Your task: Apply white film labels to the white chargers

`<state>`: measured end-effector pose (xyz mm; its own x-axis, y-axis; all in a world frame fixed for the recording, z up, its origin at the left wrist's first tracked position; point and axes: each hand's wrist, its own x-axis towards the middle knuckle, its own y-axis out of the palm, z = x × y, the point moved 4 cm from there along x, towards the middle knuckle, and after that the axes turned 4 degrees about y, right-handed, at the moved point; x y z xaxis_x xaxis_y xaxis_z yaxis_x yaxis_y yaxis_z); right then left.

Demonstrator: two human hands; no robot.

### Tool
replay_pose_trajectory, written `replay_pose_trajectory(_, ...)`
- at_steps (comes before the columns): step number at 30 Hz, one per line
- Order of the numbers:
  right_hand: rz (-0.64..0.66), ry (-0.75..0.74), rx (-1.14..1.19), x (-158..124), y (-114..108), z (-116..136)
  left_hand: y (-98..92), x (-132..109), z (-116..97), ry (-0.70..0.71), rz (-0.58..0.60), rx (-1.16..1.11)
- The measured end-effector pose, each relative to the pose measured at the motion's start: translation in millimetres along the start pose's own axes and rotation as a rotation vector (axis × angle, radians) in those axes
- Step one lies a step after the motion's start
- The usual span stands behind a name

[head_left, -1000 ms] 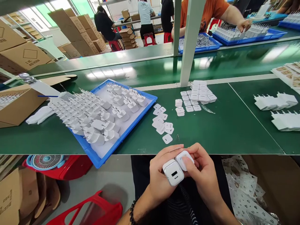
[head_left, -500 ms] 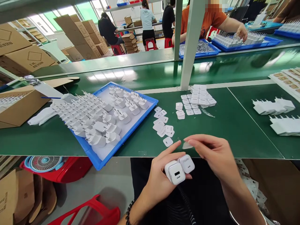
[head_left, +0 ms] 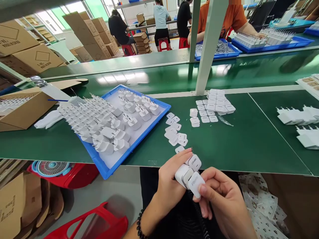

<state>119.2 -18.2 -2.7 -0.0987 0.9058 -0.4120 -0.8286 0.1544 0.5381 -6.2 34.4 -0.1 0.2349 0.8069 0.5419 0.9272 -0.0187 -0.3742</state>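
Note:
My left hand (head_left: 165, 181) is closed around two white plug chargers above my lap. One charger (head_left: 181, 174) faces toward me. Beside it, the second charger (head_left: 194, 162) shows a printed end face with a small slot. Between thumb and fingers, my right hand (head_left: 221, 199) pinches a thin white printed cover plate (head_left: 195, 183). This plate overlaps the front of the first charger; whether it is pressed down on it I cannot tell. Loose cover plates (head_left: 172, 132) lie scattered on the green bench just past my left hand.
A blue tray (head_left: 147, 132) of white plug chargers (head_left: 99, 116) stands at left, its corner over the bench edge. Stacked plates (head_left: 218, 101) lie ahead. More chargers (head_left: 296, 116) rest at right. A metal post (head_left: 208, 46) rises at the bench's back; a co-worker in orange (head_left: 236, 20) sits beyond.
My right hand has moved down and toward me, bringing the cover plate from above the bench to the charger's face. My left hand has turned the chargers, and its forefinger has lowered.

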Motion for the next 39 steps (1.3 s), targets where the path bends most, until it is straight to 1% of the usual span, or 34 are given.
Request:
replay_pose_trajectory(8,-0.044,-0.082,0.032,2.0,3.9,-5.4,-2.4,-0.2,-5.6,0.054,-0.010,0.035)
replay_pose_trajectory(15,-0.025,-0.047,0.087,3.9,4.1,-6.1,-2.4,-1.4,-4.5,0.073,-0.020,0.022)
replay_pose_trajectory(21,0.055,0.015,0.164,5.5,5.4,-9.4,-3.2,-3.3,-3.0,0.062,-0.033,0.017)
replay_pose_trajectory(26,0.062,0.014,0.201,6.5,6.7,-6.9,-3.2,-2.4,-4.2,0.063,-0.030,0.033)
replay_pose_trajectory(31,0.056,0.020,0.181,6.2,8.1,-4.6,-3.5,-2.4,-4.9,0.087,-0.039,0.032)
replay_pose_trajectory(35,0.063,0.018,0.188,6.8,7.4,-3.7,-3.5,-3.6,-3.9,0.098,-0.024,0.036)
replay_pose_trajectory(39,0.054,0.037,0.158,8.0,6.3,-1.7,-3.9,-4.3,-3.6,0.142,0.006,0.038)
